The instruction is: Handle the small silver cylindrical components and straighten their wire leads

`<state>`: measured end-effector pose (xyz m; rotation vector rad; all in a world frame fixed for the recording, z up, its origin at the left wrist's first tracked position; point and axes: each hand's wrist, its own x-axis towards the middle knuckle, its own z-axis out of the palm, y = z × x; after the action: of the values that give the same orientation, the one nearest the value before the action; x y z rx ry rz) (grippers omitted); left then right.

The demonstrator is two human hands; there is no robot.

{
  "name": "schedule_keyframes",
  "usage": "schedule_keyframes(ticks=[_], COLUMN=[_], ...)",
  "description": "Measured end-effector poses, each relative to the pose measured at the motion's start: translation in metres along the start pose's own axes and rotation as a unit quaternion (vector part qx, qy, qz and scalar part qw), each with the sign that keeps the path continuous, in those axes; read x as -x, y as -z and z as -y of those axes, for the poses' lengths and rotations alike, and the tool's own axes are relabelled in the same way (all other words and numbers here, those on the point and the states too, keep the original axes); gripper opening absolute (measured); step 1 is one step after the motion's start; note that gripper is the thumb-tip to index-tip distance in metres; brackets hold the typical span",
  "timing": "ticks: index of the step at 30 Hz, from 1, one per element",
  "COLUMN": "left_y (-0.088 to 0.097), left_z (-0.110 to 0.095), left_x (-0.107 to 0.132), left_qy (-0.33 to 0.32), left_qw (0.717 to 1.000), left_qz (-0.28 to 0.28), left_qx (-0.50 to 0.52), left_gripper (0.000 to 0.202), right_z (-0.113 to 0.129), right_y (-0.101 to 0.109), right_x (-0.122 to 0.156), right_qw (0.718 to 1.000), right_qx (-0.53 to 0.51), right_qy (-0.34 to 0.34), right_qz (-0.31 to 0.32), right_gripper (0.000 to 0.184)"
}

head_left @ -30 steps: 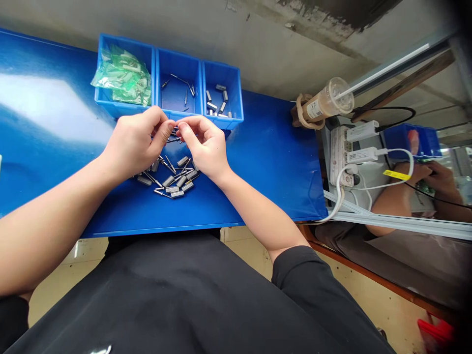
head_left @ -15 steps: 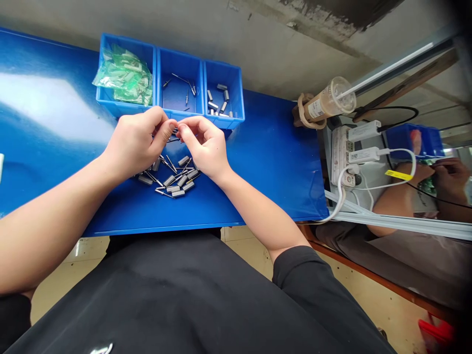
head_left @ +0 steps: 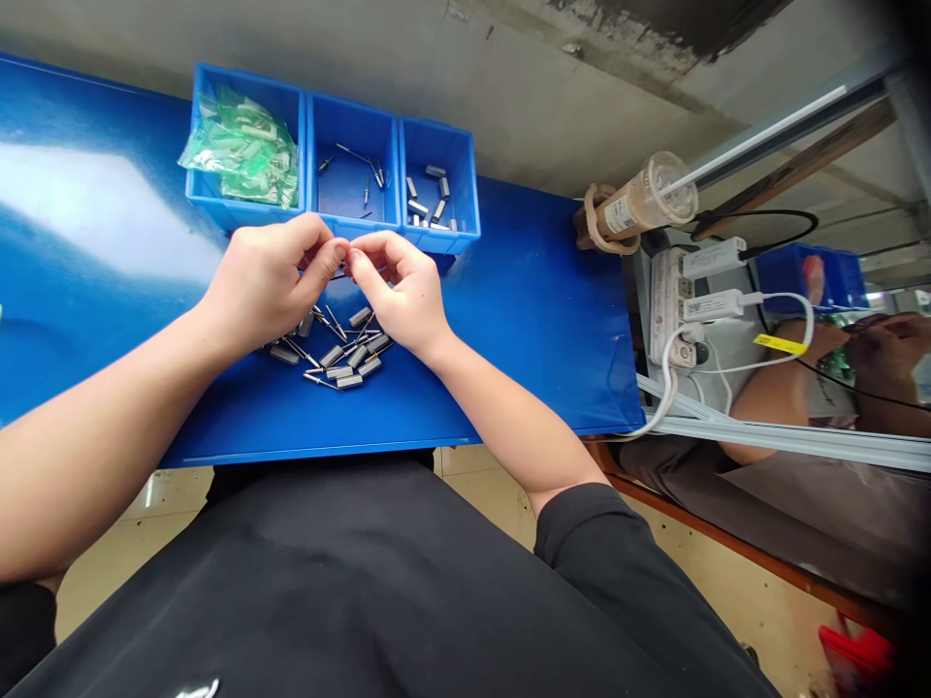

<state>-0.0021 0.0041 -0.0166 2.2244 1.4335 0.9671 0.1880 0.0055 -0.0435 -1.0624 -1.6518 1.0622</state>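
My left hand [head_left: 266,283] and my right hand [head_left: 400,291] meet fingertip to fingertip above the blue table [head_left: 524,320]. Both are pinched closed on a small metal part held between them, mostly hidden by the fingers. Under and just in front of the hands lies a loose pile of small metal sleeves and pins [head_left: 341,354]. Behind the hands stand three joined blue bins: the left bin [head_left: 243,155] holds green plastic bags, the middle bin [head_left: 353,170] a few thin pins, the right bin [head_left: 436,189] several short metal sleeves.
A clear plastic cup with a straw [head_left: 644,204] lies at the table's right end. Beyond it is a white power strip with plugs and cables [head_left: 690,305]. Another person's arm and hand [head_left: 836,368] work at the far right. My black-clothed lap fills the foreground.
My right hand has shifted slightly left, so its fingertips press closer against my left thumb. The pile and bins are unmoved. The other person's hand at the far right has moved.
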Motion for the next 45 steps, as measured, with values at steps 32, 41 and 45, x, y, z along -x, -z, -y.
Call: schedule_keyframes(ticks=[32,41,45], left_y=[-0.002,0.007,0.007], left_z=[0.003,-0.010,-0.009], left_x=[-0.001,-0.002,-0.002], left_qy=[-0.044,-0.030,-0.040], left_qw=[0.999,0.987,0.979], left_qz=[0.013,0.106,0.123], left_qx=[-0.018,-0.118,-0.155], left_gripper=[0.038,0.039,0.041], right_z=[0.000,0.005,0.004], right_y=[0.001,0.001,0.001], right_x=[0.002,0.002,0.002], right_qw=[0.999,0.996,0.996], right_qx=[0.039,0.074,0.077], right_qy=[0.016,0.016,0.018], right_qz=[0.026,0.048,0.051], right_gripper=[0.035,0.028,0.024])
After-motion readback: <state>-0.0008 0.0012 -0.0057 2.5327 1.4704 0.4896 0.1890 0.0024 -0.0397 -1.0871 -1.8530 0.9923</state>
